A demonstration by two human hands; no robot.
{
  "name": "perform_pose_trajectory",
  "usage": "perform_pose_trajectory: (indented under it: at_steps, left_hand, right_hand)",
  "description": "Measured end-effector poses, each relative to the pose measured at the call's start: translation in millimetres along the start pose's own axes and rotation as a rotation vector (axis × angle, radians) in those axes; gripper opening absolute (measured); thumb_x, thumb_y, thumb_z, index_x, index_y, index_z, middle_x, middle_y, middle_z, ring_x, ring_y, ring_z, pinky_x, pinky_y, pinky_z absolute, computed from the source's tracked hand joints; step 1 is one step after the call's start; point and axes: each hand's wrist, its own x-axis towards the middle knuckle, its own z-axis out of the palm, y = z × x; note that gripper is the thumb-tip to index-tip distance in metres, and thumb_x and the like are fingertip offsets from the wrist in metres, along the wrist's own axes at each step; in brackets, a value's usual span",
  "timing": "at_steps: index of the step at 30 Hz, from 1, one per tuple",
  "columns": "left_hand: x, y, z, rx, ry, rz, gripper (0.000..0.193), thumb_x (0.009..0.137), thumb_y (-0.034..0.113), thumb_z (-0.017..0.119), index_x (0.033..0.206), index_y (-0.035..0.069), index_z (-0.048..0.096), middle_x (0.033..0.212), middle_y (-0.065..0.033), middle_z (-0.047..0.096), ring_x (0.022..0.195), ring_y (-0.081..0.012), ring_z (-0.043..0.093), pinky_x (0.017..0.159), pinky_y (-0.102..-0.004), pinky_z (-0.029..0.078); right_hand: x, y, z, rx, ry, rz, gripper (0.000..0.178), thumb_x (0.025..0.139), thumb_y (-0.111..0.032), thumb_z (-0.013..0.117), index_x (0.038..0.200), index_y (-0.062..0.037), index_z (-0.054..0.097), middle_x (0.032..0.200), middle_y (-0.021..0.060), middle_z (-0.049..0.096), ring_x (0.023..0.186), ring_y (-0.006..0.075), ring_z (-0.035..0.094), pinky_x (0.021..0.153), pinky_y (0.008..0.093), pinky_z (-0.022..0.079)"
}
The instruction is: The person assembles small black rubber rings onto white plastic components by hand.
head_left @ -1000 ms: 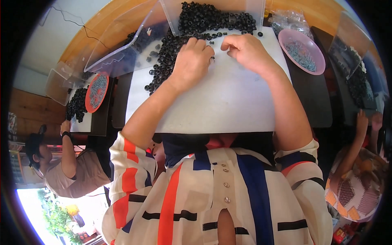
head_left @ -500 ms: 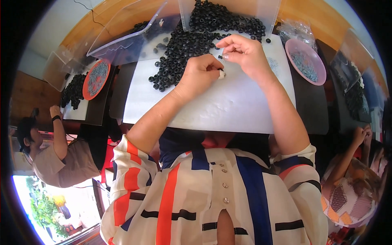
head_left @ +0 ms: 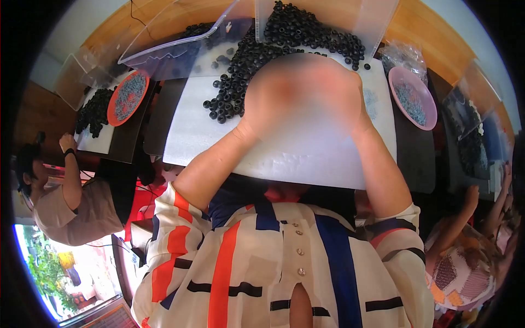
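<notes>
Both of my hands are over the white sheet (head_left: 219, 147), close together in front of a heap of small round black parts with holes (head_left: 240, 71). A blurred patch covers most of my left hand (head_left: 260, 106) and my right hand (head_left: 350, 98). Their fingers cannot be made out, nor can anything between them. Only the wrists and outer edges of the hands show clearly. Some loose black parts lie just left of my left hand.
A clear plastic bin (head_left: 188, 41) lies tipped at the back left; another (head_left: 383, 24) stands behind the heap. On the right is a pink bowl (head_left: 430, 121) of small grey-blue pieces, and on the left an orange bowl (head_left: 112, 117). Two people (head_left: 76, 213) (head_left: 459, 257) sit at either side.
The picture has shifted slightly. My hands, earlier seen clearly with the left closed on a small black-and-white piece and the right fingers around a small dark bit, are now blurred.
</notes>
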Motion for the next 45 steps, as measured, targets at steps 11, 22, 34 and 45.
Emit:
perform_pose_trajectory:
  at_steps: [11, 22, 34, 45]
  left_hand:
    - [-4.7, -9.1, 1.9, 0.095, 0.068, 0.296, 0.041, 0.074, -0.006, 0.076, 0.109, 0.003, 0.057, 0.078, -0.001, 0.064, 0.062, -0.0018, 0.052, 0.056, -0.0189, 0.046]
    - [-3.4, -5.4, 3.4, 0.258, 0.099, 0.44, 0.046, 0.071, -0.006, 0.077, 0.109, 0.005, 0.056, 0.075, -0.002, 0.063, 0.06, -0.0054, 0.054, 0.054, -0.0206, 0.047]
    - [-0.1, -9.2, -2.7, 0.073, 0.128, 0.344, 0.042, 0.072, -0.009, 0.075, 0.108, 0.002, 0.055, 0.079, -0.0032, 0.066, 0.062, -0.0032, 0.053, 0.055, -0.0189, 0.046]
    - [3.7, 11.2, -7.8, -0.239, 0.117, 0.012, 0.029, 0.082, 0.001, 0.073, 0.107, -0.002, 0.059, 0.08, -0.0088, 0.068, 0.064, -0.0088, 0.059, 0.05, -0.0215, 0.045]
  right_hand:
    - [-6.8, -11.1, 11.1, -0.092, 0.089, -0.204, 0.023, 0.081, 0.005, 0.066, 0.103, -0.0032, 0.067, 0.085, 0.0036, 0.068, 0.077, 0.0101, 0.065, 0.07, 0.024, 0.053]
    - [-6.7, -3.4, 12.9, -0.387, 0.101, -0.41, 0.038, 0.073, 0.01, 0.061, 0.107, -0.0067, 0.065, 0.079, 0.0074, 0.066, 0.069, 0.022, 0.064, 0.063, 0.0323, 0.053]
    - [-4.1, -16.3, 8.0, -0.487, -0.039, -0.544, 0.058, 0.063, 0.011, 0.054, 0.116, -0.009, 0.061, 0.09, 0.0079, 0.066, 0.078, 0.0258, 0.063, 0.072, 0.0363, 0.05]
    - [-1.4, -5.5, 11.7, -0.553, 0.04, -0.523, 0.029, 0.064, 0.001, 0.072, 0.089, -0.0081, 0.059, 0.078, 0.0059, 0.057, 0.071, 0.0272, 0.058, 0.064, 0.0367, 0.046]
